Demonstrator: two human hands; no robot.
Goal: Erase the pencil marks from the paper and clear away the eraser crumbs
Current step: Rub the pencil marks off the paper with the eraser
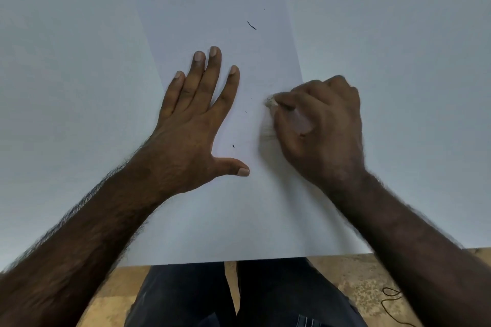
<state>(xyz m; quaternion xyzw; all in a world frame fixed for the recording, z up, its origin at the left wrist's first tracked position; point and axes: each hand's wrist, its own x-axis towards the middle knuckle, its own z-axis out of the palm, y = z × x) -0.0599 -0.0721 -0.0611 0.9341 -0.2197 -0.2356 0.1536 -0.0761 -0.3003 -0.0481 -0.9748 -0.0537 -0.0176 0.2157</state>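
A white sheet of paper (239, 220) lies on the pale table, running away from me. My left hand (194, 125) presses flat on its left half with the fingers spread. My right hand (321, 130) is closed around a pale eraser (269, 103), whose tip touches the paper near the right edge; the hand looks blurred. Dark eraser crumbs lie scattered on the sheet: a long one (252, 25) far up the page, a small one (233, 146) between my hands, and tiny specks near the eraser. No clear pencil marks show.
The pale table (79, 34) extends around the sheet on all sides. Its near edge is at the bottom, with my legs in dark trousers (239, 297) and a tan floor (345, 281) below. A thin dark cord (392, 297) lies on the floor at right.
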